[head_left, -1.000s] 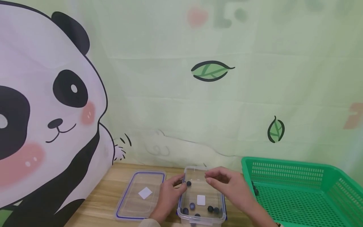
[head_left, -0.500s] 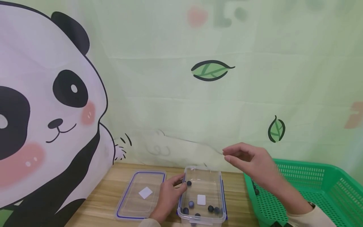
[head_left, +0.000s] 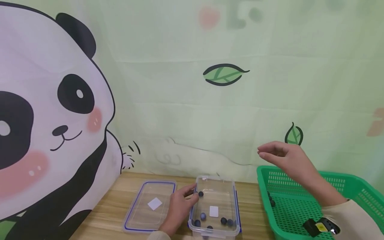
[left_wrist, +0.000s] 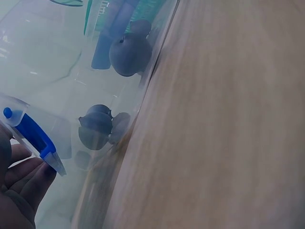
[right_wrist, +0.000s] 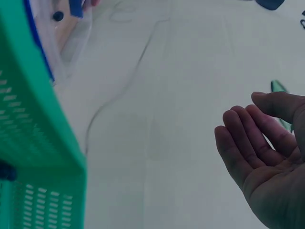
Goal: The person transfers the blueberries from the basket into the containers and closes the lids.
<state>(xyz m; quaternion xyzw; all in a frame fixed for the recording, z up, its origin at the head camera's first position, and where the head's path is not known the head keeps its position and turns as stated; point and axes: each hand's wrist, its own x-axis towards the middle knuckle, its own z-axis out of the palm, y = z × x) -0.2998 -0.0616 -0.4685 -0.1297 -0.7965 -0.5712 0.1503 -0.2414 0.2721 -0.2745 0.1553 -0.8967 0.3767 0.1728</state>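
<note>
A clear plastic food container (head_left: 220,196) with blue side clips stands without its lid, holding several blueberries (head_left: 203,216) and a white label. At its left side my left hand (head_left: 180,205) grips the wall; in the left wrist view the fingers (left_wrist: 33,179) lie at the blue clip (left_wrist: 35,138). My right hand (head_left: 283,156) is raised above the near-left corner of a green basket (head_left: 264,200), fingers loosely curved. The right wrist view shows the palm bare. Some blueberries (head_left: 272,202) lie along the basket's left wall.
A clear lid (head_left: 144,213) with a blue seal and white label lies on the wooden table (head_left: 252,206), left of the container. Behind the table hangs a pale green cloth (head_left: 180,100) printed with a panda. A dark band with a yellow patch (head_left: 321,227) is on the right sleeve.
My right hand has risen from over the container and moved right to above the basket. My left hand has stayed at the container's side.
</note>
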